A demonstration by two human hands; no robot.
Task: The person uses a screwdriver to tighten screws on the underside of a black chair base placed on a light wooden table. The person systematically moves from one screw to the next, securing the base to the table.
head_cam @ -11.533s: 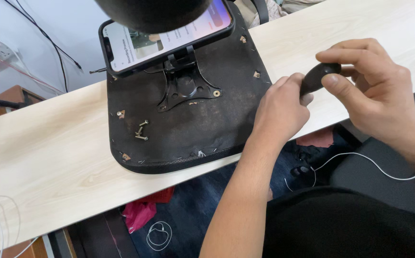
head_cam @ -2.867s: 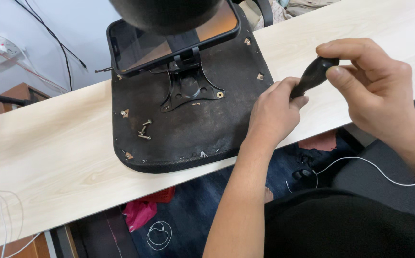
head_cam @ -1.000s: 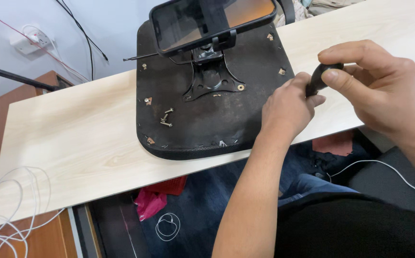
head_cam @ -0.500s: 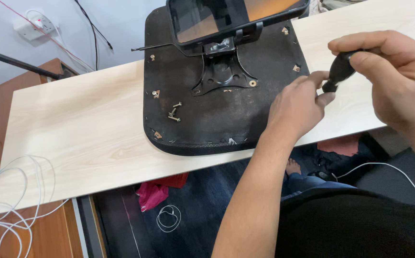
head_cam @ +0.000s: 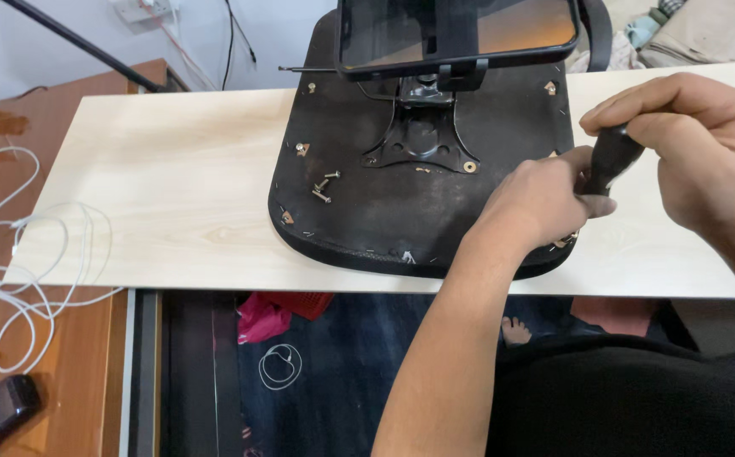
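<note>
Hands unmoved: right hand [head_cam: 706, 161] grips screwdriver handle [head_cam: 611, 157]; left hand [head_cam: 541, 207] pinches shaft.

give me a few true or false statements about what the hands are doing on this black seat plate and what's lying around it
1. The right hand grips a black tool handle. True.
2. The left hand lies flat on the bare board, away from the black seat plate. False: it rests on the plate's right edge, touching the tool's lower part.
3. Loose screws lie on the left part of the plate. True.
4. The seat plate sits on the floor. False: it lies on a light wooden board.
5. White cables trail off the board's left end. True.
</note>
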